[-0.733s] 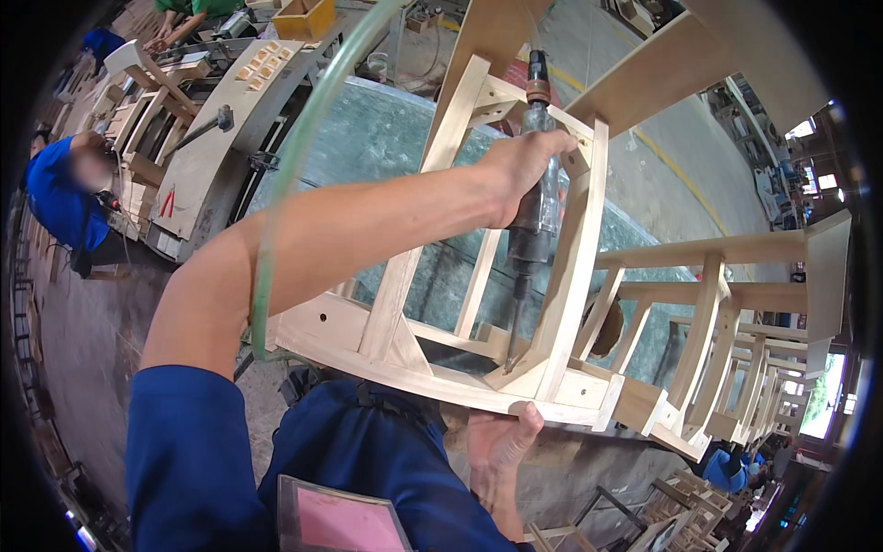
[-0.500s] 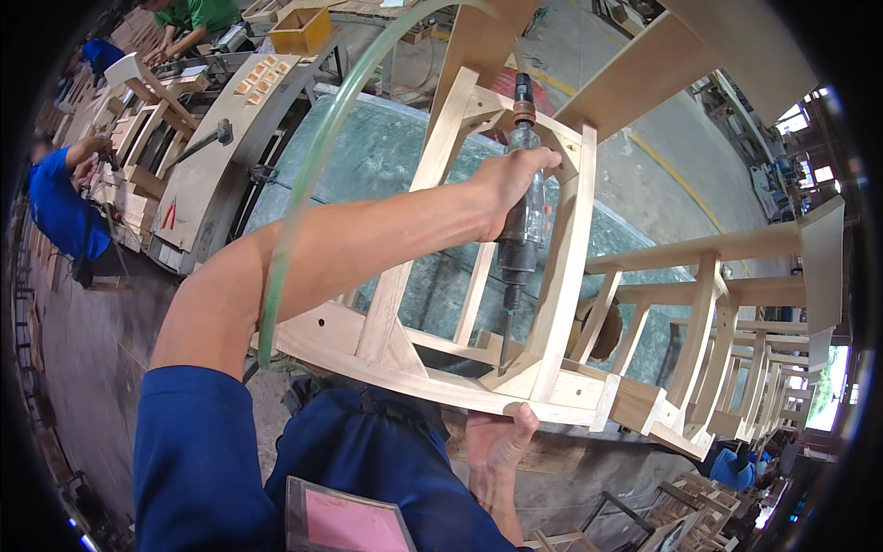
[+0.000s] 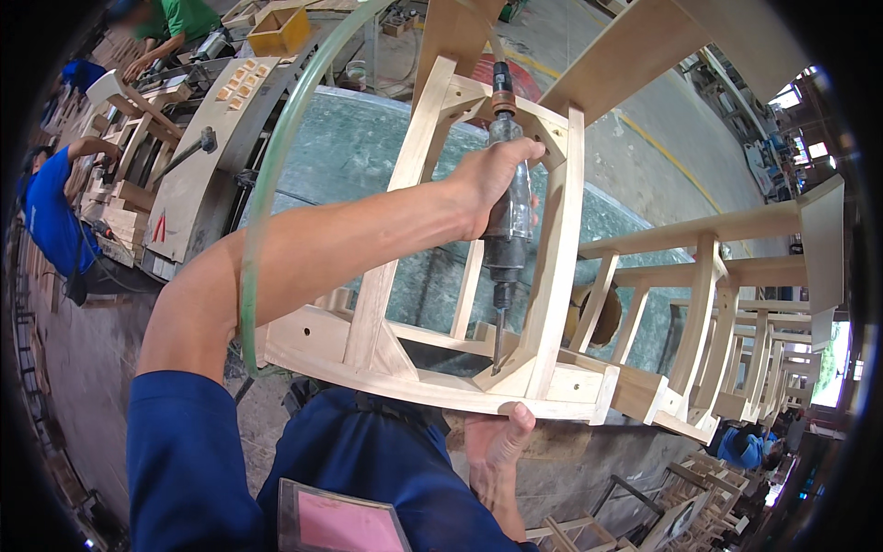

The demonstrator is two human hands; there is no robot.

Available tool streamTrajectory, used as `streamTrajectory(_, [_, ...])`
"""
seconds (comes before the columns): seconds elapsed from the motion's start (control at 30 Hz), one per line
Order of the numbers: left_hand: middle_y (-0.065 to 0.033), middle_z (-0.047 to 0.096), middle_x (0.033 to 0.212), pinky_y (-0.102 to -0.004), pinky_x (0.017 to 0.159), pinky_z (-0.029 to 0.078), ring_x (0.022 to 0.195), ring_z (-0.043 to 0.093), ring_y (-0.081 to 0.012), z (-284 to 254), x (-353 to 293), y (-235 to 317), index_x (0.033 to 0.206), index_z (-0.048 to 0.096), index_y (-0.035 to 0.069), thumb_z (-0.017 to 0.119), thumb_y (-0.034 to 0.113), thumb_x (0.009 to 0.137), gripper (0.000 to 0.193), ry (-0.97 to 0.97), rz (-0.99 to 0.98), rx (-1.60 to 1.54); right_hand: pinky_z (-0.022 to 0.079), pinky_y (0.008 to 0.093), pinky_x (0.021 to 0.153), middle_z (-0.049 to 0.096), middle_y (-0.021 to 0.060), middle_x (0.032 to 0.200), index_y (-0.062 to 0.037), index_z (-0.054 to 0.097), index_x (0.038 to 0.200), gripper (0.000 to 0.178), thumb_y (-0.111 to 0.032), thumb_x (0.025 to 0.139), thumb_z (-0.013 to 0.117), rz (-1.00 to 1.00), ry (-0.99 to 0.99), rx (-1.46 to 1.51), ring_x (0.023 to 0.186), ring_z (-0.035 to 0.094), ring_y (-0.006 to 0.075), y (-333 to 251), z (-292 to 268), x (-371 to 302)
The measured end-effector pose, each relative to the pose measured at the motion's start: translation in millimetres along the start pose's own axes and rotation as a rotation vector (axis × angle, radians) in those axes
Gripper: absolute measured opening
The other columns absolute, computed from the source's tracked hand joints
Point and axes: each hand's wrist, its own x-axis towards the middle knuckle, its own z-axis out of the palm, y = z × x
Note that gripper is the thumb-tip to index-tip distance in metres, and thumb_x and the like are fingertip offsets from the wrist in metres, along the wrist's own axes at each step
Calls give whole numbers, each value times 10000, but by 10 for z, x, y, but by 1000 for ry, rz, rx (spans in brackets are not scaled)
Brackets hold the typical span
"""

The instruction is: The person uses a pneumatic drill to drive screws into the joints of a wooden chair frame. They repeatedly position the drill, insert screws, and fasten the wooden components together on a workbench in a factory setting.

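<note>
My left hand is wrapped round an air screwdriver, which stands nearly upright inside a pale wooden chair frame. The driver's long bit reaches down to a triangular corner block at the near right corner of the frame. Any screw at its tip is too small to make out. Below the near curved rail, my right hand holds the frame's edge, thumb showing and fingers hidden underneath. A translucent green hose loops over my left forearm.
The frame rests over a green-topped table. More chair frames line up to the right. At the left, a bench carries a hammer and red pliers. A person in blue and another in green work beyond.
The whole view has shifted slightly, so the frame, driver and my left arm appear a little farther left. The bit stays at the same corner block and both hands keep their hold.
</note>
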Motion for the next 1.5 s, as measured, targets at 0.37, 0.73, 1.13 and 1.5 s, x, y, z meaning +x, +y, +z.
streamTrajectory(0.37, [-131, 606, 694, -381, 550, 555, 554, 629, -241, 24, -8, -22, 881, 519, 54, 677, 371, 841, 356, 57, -6, 11, 478, 457, 1031, 506, 84, 1358, -91, 383, 1436, 904, -392, 685, 786, 19, -28, -5, 1237, 529, 258, -9, -67, -1])
streamTrajectory(0.73, [-117, 630, 723, -363, 563, 556, 591, 654, -223, 309, -707, 592, 785, 597, 48, 595, 432, 883, 396, -144, 464, 228, 314, 183, 419, 481, 21, 690, -18, 589, 952, 372, -387, 994, 564, 480, -379, 5, 565, 443, 67, -393, -390, -284])
streamTrajectory(1.13, [-211, 597, 885, -406, 676, 551, 740, 652, -300, 282, -2302, 660, 1074, 576, -6, 526, 550, 893, 586, -587, 1120, 160, 485, 255, 699, 596, 44, 950, -15, 594, 1162, 677, -640, 917, 500, 328, -709, 154, 844, 572, 138, -295, 1414, -342])
streamTrajectory(1.5, [-141, 599, 1192, -377, 939, 485, 1092, 592, -242, -264, -2911, 473, 1387, 412, -17, 638, 359, 906, 650, -98, 1186, 790, 279, 188, 330, 521, 52, 648, -85, 571, 812, 600, -675, 855, 472, 480, -670, 200, 455, 428, 93, -368, 2288, -45])
